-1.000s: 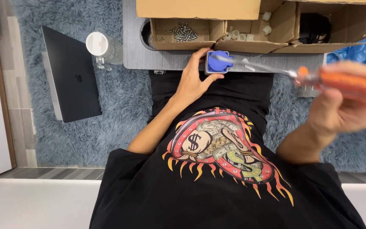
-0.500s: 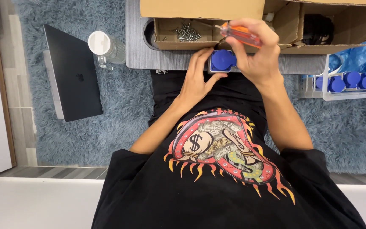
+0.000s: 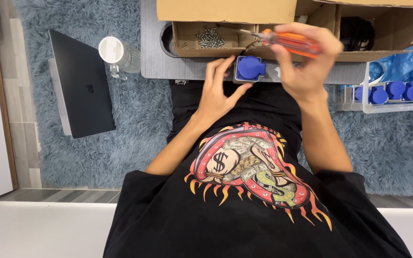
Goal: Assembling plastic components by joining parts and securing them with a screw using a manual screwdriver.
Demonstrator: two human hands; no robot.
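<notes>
The left hand [image 3: 218, 91] steadies the blue socket [image 3: 250, 68] at the near edge of the grey desk [image 3: 168, 67], fingers open against it. The right hand [image 3: 307, 62] grips an orange screwdriver [image 3: 288, 42], tip over the box of screws [image 3: 210, 39]; no screw seems driven yet.

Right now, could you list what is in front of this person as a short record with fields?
left hand: rests against a blue round-capped socket in a grey frame
right hand: grips an orange-handled screwdriver, tip pointing to the left
surface: grey tabletop
behind: open cardboard box with a heap of small metal screws
right side: clear tray of blue sockets
floor: closed dark laptop and glass jar with white lid on blue shaggy rug
</notes>
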